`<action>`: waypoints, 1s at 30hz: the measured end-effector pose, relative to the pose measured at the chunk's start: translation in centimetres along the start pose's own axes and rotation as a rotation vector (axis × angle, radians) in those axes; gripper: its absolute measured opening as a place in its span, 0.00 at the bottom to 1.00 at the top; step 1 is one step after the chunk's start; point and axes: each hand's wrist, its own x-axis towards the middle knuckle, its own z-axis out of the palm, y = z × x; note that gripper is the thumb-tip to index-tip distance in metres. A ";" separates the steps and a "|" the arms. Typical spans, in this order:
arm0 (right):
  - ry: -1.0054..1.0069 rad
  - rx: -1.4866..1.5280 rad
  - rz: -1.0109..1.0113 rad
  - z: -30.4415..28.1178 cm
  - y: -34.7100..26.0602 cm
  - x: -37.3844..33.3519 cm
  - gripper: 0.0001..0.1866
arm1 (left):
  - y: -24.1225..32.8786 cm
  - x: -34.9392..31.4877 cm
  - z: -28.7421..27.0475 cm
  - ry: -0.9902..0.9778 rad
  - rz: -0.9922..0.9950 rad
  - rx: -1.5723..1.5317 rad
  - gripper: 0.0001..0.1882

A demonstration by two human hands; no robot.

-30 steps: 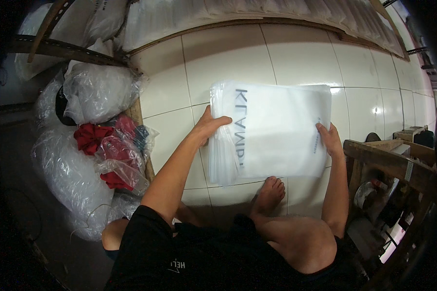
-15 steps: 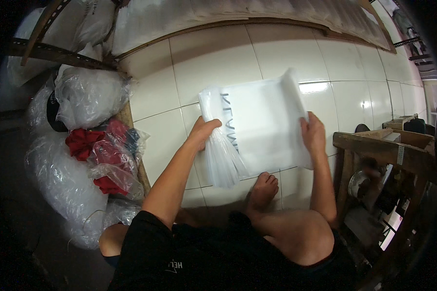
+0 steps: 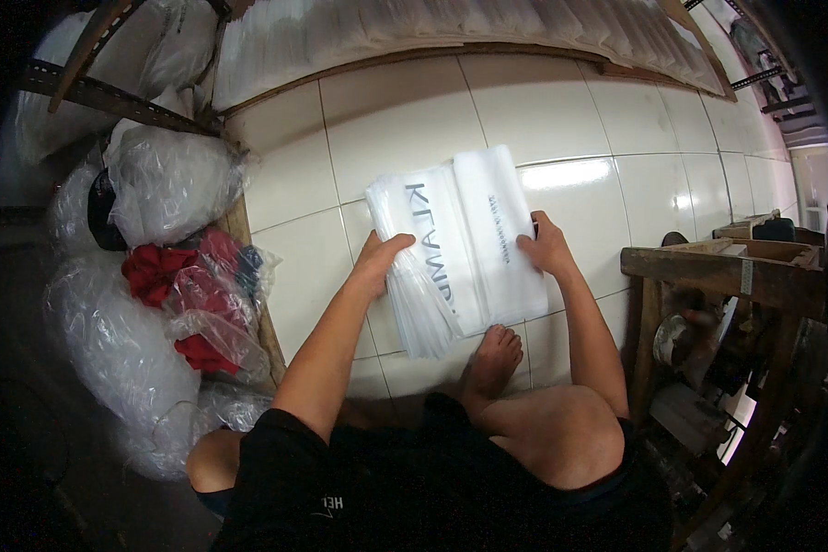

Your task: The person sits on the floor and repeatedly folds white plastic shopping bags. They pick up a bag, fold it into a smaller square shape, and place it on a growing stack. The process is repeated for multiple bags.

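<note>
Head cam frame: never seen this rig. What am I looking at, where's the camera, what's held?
There is no machine here: a person works with two bare hands. The camera sits on the person's head and looks down, so the forearms enter from the lower edge. It is a fisheye lens, which is why the tile lines bend near the rim.

The person sits on a white tiled floor, one bare foot forward. The left hand and the right hand each have a grip on one side of a stack of flat white plastic bags with dark printing, which lies on the tiles.

To the person's left are clear plastic sacks, some holding red cloth. To the right stands a rough wooden frame.
</note>
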 end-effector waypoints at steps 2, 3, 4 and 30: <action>-0.004 0.085 -0.051 -0.5 -2.2 -0.4 0.26 | -0.4 0.1 -0.7 -0.025 -0.009 -0.038 0.36; 0.082 0.030 -0.166 -0.1 -3.5 -1.3 0.25 | -0.5 0.1 -0.8 -0.042 -0.017 -0.058 0.36; 0.166 -0.021 -0.282 0.8 -5.1 -2.7 0.24 | -0.6 -0.1 -0.9 -0.040 -0.013 -0.082 0.36; 0.266 0.614 -0.633 0.0 -12.3 -6.8 0.22 | 1.5 -6.0 6.2 0.308 0.998 0.215 0.38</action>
